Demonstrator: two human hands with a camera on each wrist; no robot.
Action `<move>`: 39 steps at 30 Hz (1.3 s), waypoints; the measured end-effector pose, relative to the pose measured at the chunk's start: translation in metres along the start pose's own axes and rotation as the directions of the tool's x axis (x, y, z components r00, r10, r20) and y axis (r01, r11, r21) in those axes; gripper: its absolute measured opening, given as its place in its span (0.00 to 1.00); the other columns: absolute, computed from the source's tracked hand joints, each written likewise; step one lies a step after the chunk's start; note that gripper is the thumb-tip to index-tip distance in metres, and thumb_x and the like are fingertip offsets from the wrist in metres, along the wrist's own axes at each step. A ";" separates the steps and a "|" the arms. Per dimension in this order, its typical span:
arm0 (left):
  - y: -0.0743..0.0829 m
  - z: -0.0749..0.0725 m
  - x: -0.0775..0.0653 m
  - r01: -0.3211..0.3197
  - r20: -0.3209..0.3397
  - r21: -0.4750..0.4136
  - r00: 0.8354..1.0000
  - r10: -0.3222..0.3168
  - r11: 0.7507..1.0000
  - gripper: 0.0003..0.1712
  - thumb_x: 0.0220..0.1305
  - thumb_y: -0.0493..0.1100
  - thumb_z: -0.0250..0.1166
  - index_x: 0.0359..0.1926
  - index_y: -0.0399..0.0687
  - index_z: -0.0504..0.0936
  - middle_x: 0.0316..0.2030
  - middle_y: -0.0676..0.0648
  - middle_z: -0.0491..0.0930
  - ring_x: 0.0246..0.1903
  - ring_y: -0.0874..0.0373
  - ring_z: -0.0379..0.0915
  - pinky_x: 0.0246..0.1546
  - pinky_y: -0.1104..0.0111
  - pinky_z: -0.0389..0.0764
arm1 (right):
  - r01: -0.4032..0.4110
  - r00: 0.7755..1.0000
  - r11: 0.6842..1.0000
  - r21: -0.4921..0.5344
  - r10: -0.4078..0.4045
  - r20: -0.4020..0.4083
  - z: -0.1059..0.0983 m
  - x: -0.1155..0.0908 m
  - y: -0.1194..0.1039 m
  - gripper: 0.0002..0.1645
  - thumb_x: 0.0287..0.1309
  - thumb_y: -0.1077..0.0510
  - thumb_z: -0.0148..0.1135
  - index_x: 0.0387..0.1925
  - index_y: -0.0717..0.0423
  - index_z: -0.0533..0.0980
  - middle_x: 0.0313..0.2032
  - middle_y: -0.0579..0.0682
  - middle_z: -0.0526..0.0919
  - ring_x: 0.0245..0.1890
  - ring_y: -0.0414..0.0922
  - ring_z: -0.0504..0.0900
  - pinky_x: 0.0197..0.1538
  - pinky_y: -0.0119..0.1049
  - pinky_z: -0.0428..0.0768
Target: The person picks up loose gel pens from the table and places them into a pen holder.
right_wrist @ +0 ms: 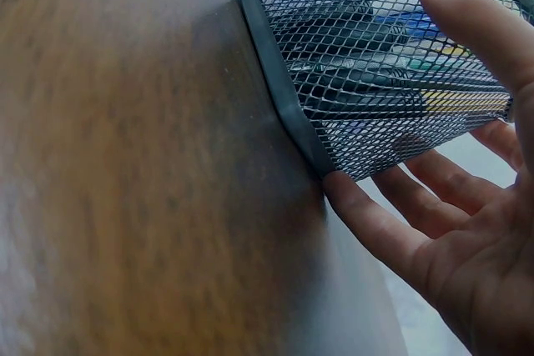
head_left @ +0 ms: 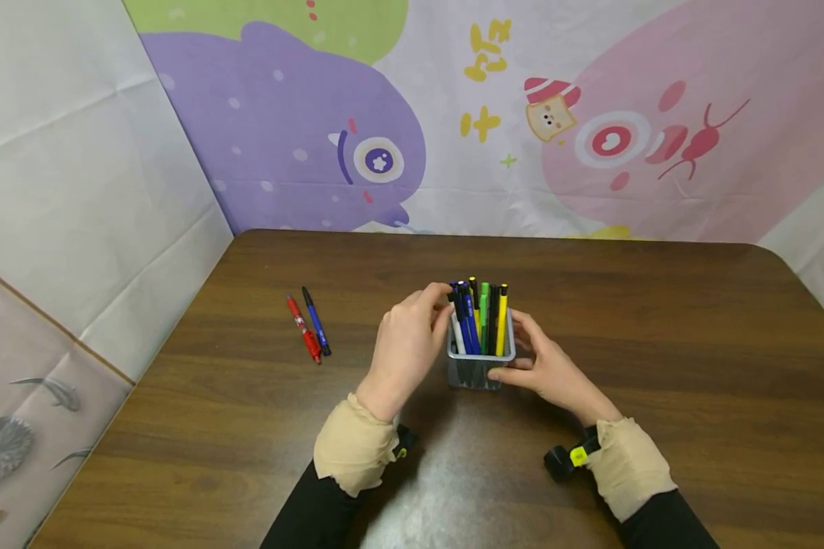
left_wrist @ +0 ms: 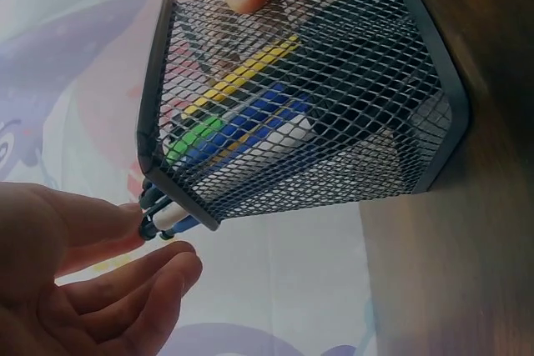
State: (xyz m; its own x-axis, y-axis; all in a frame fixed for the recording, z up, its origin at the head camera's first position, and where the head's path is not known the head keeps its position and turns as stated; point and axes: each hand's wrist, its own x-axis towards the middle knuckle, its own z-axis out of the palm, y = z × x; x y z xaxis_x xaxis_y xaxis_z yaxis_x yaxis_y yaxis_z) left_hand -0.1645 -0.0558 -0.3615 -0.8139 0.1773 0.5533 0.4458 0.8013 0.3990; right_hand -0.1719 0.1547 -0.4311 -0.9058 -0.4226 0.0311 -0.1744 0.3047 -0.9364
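A black mesh pen holder (head_left: 475,374) stands upright on the table, packed with several pens and markers in blue, green, yellow, black and white. My right hand (head_left: 556,370) holds it from the right, thumb (right_wrist: 476,27) on the near mesh and the other fingers around the side. At the holder's left rim, my left hand (head_left: 408,343) pinches the black-capped top of a white marker (head_left: 457,332), whose lower part is inside the mesh. The left wrist view shows these fingertips around the cap (left_wrist: 148,228), beyond the holder's rim.
To the left on the brown wooden table (head_left: 213,427) lie a red pen (head_left: 304,329) and a blue pen (head_left: 317,322), side by side. A cartoon-printed cloth (head_left: 453,175) hangs behind the table's far edge. White cloth (head_left: 96,152) hangs at the left.
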 end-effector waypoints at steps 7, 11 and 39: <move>-0.001 0.000 0.000 -0.004 -0.002 0.003 1.000 0.004 1.000 0.10 0.59 0.41 0.61 0.43 0.45 0.78 0.29 0.49 0.81 0.24 0.59 0.78 0.25 0.67 0.77 | 0.005 1.000 1.000 0.000 -0.005 -0.001 0.000 0.000 0.000 0.51 0.44 0.52 0.70 0.66 0.41 0.50 0.60 0.58 0.63 0.61 0.56 0.64 0.49 0.45 0.75; -0.002 -0.001 0.000 -0.010 0.005 -0.009 1.000 0.010 1.000 0.10 0.60 0.41 0.61 0.43 0.46 0.78 0.30 0.49 0.81 0.25 0.60 0.79 0.26 0.67 0.77 | 0.003 1.000 1.000 0.007 -0.003 -0.001 0.000 0.000 0.000 0.51 0.44 0.52 0.70 0.66 0.41 0.50 0.60 0.58 0.63 0.61 0.56 0.64 0.49 0.45 0.75; -0.086 -0.037 0.003 0.392 0.232 0.244 0.864 -0.446 0.887 0.09 0.60 0.43 0.57 0.37 0.45 0.80 0.34 0.45 0.83 0.31 0.46 0.78 0.30 0.53 0.75 | 0.003 1.000 1.000 0.015 -0.003 0.004 0.000 -0.001 -0.001 0.52 0.43 0.53 0.71 0.66 0.41 0.50 0.61 0.59 0.61 0.61 0.57 0.63 0.49 0.44 0.75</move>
State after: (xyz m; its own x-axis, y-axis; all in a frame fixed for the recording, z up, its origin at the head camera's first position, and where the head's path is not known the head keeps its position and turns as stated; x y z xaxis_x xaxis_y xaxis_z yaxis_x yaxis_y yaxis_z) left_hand -0.1914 -0.1450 -0.3675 -0.9889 -0.0713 0.1303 -0.0146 0.9197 0.3922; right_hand -0.1707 0.1549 -0.4300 -0.9037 -0.4269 0.0327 -0.1715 0.2909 -0.9413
